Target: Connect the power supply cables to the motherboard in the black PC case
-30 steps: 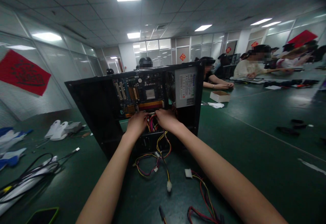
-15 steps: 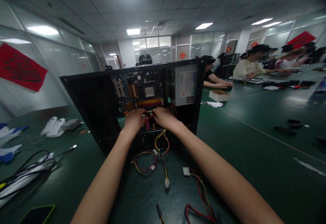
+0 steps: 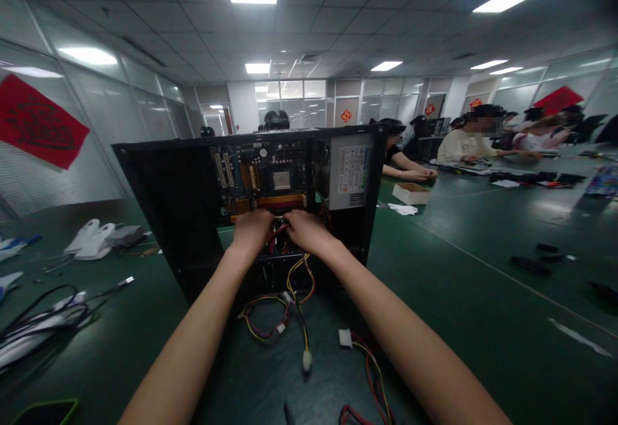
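Note:
A black computer case (image 3: pixel 164 199) stands on the table with its side off, showing the motherboard (image 3: pixel 284 154) and the silver power supply (image 3: pixel 351 170). At the board's lower edge, my left hand (image 3: pixel 255 226) has its fingers curled down, and what its fingertips grip is hidden. Close beside it, my right hand (image 3: pixel 306 226) pinches a bundle of red wires (image 3: pixel 276 238) that hangs between both hands. The connector end cannot be made out. Below, yellow and red power cables (image 3: pixel 304 319) with white plugs trail out onto the table.
More cables with a white plug (image 3: pixel 344 338) lie near my right forearm. At left are black cords (image 3: pixel 62 322), a white bag (image 3: pixel 91 239) and a green-edged phone (image 3: pixel 46 412). An open box (image 3: pixel 410 194) stands at right, near a seated person's hands (image 3: pixel 418 174).
The view has tilted slightly up and shifted. Both hands stay at the board's lower edge, with only a small shift of the fingers. The case stands in the same place.

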### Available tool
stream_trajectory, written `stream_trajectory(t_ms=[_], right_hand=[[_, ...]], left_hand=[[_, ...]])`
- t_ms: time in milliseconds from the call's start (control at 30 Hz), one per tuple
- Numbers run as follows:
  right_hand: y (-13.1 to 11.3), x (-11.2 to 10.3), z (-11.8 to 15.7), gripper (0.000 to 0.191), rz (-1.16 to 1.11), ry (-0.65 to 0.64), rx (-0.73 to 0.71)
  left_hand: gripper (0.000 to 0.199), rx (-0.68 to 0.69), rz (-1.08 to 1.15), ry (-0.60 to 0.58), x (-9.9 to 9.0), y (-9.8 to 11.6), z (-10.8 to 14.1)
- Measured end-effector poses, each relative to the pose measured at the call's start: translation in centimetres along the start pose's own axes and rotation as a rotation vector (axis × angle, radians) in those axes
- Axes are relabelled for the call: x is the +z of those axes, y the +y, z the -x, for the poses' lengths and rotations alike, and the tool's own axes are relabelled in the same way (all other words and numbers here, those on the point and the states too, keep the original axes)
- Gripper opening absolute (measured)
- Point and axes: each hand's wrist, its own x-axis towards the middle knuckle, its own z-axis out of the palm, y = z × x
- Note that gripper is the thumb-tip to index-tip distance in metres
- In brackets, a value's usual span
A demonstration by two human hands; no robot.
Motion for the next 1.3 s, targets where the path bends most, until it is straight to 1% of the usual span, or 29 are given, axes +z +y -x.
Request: stream_trajectory(t_ms=[133, 233, 333, 433, 467, 567, 600, 633, 700, 800, 1000, 1133, 1300], right_hand=[[0.0, -0.3, 0.2, 0.037, -0.034, 0.012, -0.051], [0.0, -0.3, 0.2, 0.041, -0.051, -0.007, -0.081], [0.0, -0.1, 0.1, 0.042, -0.067, -0.015, -0.064], [0.1, -0.1, 0.1, 0.041, -0.090, 0.010, -0.021], [0.1, -0.1, 0.1, 0.040, -0.093, 0.019, -0.006], [0.1, -0.3, 0.1, 0.039, -0.095, 0.042, 0.009], [0.0, -0.3, 0.1, 0.039, -0.095, 0.046, 0.012], [0.0, -0.4, 0.2, 0.039, -0.093, 0.042, 0.019], [0.0, -0.4, 0.3, 0.039, -0.085, 0.019, 0.043], [0.0, -0.4, 0.3, 0.040, -0.080, -0.017, 0.059], [0.1, -0.2, 0.1, 0.040, -0.092, -0.003, 0.056], [0.0, -0.2, 0.2, 0.043, -0.096, 0.009, 0.053], [0.0, -0.3, 0.2, 0.043, -0.116, 0.019, 0.047]], left_hand=[[0.032, -0.027, 0.016, -0.015, 0.2, 0.2, -0.1], [0.031, -0.041, 0.059, -0.021, 0.4, 0.1, -0.1], [0.030, -0.038, 0.145, -0.030, 1.0, -0.3, -0.2], [0.030, -0.028, 0.281, -0.061, 1.8, -0.8, -0.6], [0.035, -0.034, 0.328, -0.072, 2.0, -1.0, -0.8], [0.057, -0.063, 0.455, -0.119, 2.6, -1.3, -1.2], [0.060, -0.063, 0.491, -0.142, 2.7, -1.3, -1.2], [0.059, -0.057, 0.520, -0.167, 2.7, -1.3, -1.2], [0.050, -0.044, 0.553, -0.207, 2.7, -1.1, -1.1], [0.041, -0.057, 0.538, -0.211, 2.6, -1.0, -0.9], [0.040, -0.123, 0.439, -0.131, 2.6, -1.0, -0.9], [0.036, -0.147, 0.400, -0.140, 2.6, -1.0, -0.8], [0.036, -0.152, 0.373, -0.143, 2.7, -0.9, -0.8]])
